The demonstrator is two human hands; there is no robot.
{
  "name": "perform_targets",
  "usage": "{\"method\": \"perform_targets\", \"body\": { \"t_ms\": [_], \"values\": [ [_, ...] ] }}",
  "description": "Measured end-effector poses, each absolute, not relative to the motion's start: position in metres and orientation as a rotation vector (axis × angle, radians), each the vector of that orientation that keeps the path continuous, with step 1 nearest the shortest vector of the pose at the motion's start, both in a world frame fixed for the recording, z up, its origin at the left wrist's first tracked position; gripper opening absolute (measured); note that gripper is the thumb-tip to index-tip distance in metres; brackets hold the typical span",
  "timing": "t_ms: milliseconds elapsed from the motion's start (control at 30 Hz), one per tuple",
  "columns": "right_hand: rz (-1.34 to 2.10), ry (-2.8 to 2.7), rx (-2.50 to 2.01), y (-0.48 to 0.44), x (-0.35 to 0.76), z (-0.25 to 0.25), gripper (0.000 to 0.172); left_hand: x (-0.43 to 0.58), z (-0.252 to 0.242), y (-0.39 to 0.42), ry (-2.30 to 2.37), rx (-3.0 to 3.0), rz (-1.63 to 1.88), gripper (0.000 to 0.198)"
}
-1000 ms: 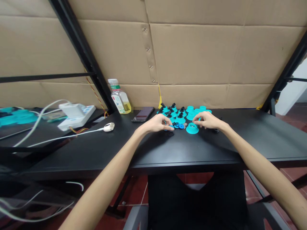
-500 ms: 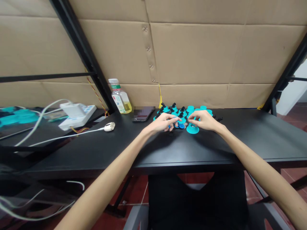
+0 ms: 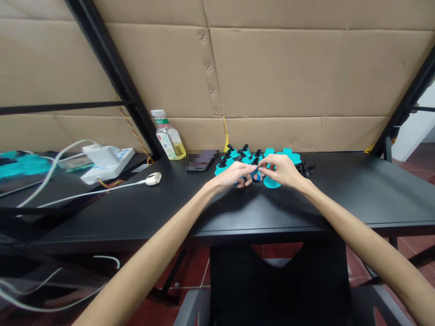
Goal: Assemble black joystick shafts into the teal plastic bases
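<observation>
My left hand (image 3: 234, 175) is closed, thumb and forefinger pinching a small blue disc (image 3: 254, 171) above the black table. My right hand (image 3: 281, 168) comes in from the other side, fingers bent together in a pinch at the disc's edge; whatever is between its fingertips is too small to make out. Below the right hand stands a turquoise flared cup (image 3: 272, 182), wide end down. Another blue disc (image 3: 257, 178) lies just under the fingertips. Behind both hands are several turquoise cups with black knobbed tops (image 3: 229, 154), partly hidden.
Turquoise cups without tops (image 3: 287, 152) stand behind my right hand, with loose black knobs (image 3: 308, 170) to their right. On the left are a phone (image 3: 201, 161), a drink bottle (image 3: 169, 138), a white cable plug (image 3: 153, 179) and a power strip (image 3: 110, 166). Cardboard (image 3: 272, 77) backs the table.
My right hand has moved left from over the turquoise cup to meet my left hand's fingertips. My left hand's pointing fingers have closed on a blue disc. The view has shifted slightly.
</observation>
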State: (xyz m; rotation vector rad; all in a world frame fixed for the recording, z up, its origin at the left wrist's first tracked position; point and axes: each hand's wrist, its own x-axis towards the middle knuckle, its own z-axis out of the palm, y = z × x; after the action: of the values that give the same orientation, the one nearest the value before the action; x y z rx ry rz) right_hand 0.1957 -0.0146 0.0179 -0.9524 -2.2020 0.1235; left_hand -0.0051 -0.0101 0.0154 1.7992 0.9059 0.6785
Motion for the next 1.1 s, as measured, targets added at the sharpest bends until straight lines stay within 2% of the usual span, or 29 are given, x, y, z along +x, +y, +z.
{"method": "perform_targets", "body": {
  "t_ms": [133,333,500,667,767,967,1100],
  "values": [
    [0.201,-2.169,-0.978,-0.016,0.196,0.018,0.014,-0.008,0.013,-0.008,0.94,1.981,0.741,0.04],
    [0.63,-2.03,-1.014,-0.015,0.196,0.017,0.023,-0.005,0.01,-0.005,1.072,2.236,1.036,0.04],
    [0.913,-1.923,-0.951,-0.014,0.196,0.016,0.022,0.0,0.003,-0.004,1.034,2.248,1.139,0.039],
    [1.056,-1.829,-0.943,-0.013,0.195,0.015,0.022,0.005,0.001,-0.006,1.026,2.216,1.144,0.043],
    [0.985,-1.834,-0.971,-0.01,0.2,0.017,0.02,0.002,0.004,-0.005,1.021,2.218,1.086,0.047],
    [0.482,-1.883,-1.218,-0.001,0.225,0.019,0.015,-0.031,0.013,0.006,1.163,2.322,0.907,0.039],
    [0.438,-2.018,-1.354,0.002,0.236,0.016,0.014,-0.049,0.016,0.011,1.189,2.326,0.692,0.037]
  ]
}}
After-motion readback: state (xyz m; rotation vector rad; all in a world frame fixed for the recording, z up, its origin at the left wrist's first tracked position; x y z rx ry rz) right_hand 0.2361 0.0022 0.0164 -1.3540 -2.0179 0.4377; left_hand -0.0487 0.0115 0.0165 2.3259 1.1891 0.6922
